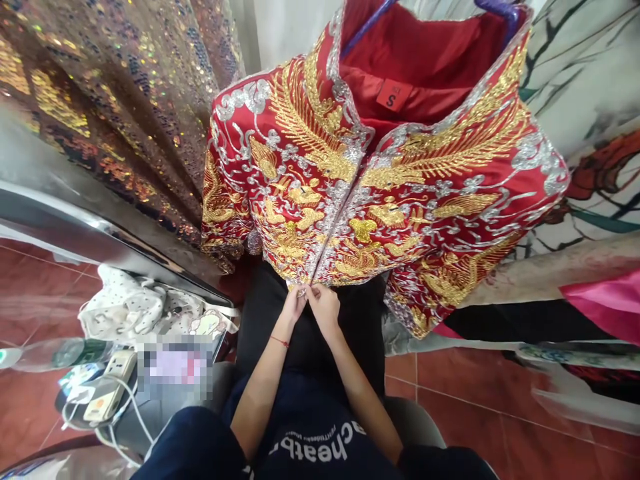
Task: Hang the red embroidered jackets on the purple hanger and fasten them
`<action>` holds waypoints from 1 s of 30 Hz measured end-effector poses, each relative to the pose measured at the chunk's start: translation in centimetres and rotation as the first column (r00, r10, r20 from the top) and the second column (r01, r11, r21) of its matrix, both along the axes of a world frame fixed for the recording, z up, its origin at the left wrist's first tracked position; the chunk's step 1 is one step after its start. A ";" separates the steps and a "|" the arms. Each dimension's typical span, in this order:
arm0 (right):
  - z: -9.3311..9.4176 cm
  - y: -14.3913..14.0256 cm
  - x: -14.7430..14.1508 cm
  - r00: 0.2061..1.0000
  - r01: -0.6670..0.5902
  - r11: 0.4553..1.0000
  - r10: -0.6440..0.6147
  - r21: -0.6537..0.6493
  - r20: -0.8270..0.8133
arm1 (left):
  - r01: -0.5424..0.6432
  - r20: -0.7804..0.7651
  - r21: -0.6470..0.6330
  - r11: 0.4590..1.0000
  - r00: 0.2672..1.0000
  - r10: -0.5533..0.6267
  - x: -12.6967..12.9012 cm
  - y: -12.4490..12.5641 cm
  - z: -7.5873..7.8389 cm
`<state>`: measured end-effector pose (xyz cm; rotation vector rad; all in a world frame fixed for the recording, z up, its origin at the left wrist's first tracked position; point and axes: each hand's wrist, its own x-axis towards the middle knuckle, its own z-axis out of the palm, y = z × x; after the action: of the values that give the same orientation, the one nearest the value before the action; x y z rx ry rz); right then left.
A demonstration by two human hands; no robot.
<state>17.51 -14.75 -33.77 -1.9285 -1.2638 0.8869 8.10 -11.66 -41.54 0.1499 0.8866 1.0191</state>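
A red jacket (pixel 380 193), thick with gold and silver embroidery, hangs on a purple hanger (pixel 500 10) in front of me, its red lining and an "S" size tag (pixel 393 94) showing at the collar. My left hand (pixel 294 303) and my right hand (pixel 324 307) meet at the bottom of the jacket's front opening, fingers pinched on the two hem edges. A red thread bracelet circles my left wrist. A black garment (pixel 310 347) hangs below the jacket behind my forearms.
A sequined brown-gold fabric (pixel 110 100) hangs at the left above a shiny metal rail (pixel 100 230). A white dotted bag (pixel 135 307), a power strip (pixel 107 390) and a bottle (pixel 45 353) lie lower left. Painted cloth (pixel 590 133) and pink fabric (pixel 605 300) fill the right; red floor tiles below.
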 end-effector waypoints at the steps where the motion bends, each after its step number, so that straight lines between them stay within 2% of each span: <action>1: 0.1 -0.1 -0.1 1.000 0.009 1.000 -0.009 0.006 0.020 | -0.012 0.005 -0.007 1.000 1.000 0.012 0.1 0.0 -0.1; 7: -0.1 -0.2 -0.1 0.996 0.084 0.996 -0.084 -0.001 0.025 | -0.055 0.009 -0.009 0.998 0.998 0.055 0.8 -0.1 -0.3; 14: -0.7 0.1 0.3 0.972 0.086 0.996 -0.092 -0.040 -0.217 | -0.061 -0.042 0.014 0.998 0.997 0.062 0.5 -0.1 -0.1; 17: -1.2 0.6 0.2 0.918 0.048 0.992 -0.089 -0.115 -0.386 | -0.068 -0.077 0.041 0.997 0.995 0.071 0.3 -0.3 0.4; 22: -1.5 1.9 -0.4 0.768 0.024 0.976 -0.156 -0.216 -0.621 | -0.091 -0.156 0.122 0.988 0.982 0.110 0.6 -0.7 1.2; 25: -0.1 2.5 -0.6 0.691 0.101 0.979 -0.197 -0.178 -0.695 | -0.089 -0.226 0.160 0.983 0.966 0.124 1.4 -0.8 1.4; 30: 5.1 4.1 0.1 0.625 0.201 0.980 -0.118 0.013 -0.771 | 0.006 -0.367 0.186 0.983 0.928 0.064 2.5 -0.6 1.9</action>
<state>17.63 -10.68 -28.70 -1.2845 -0.5794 1.3274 10.57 -12.26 -39.63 0.5013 1.1391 1.1202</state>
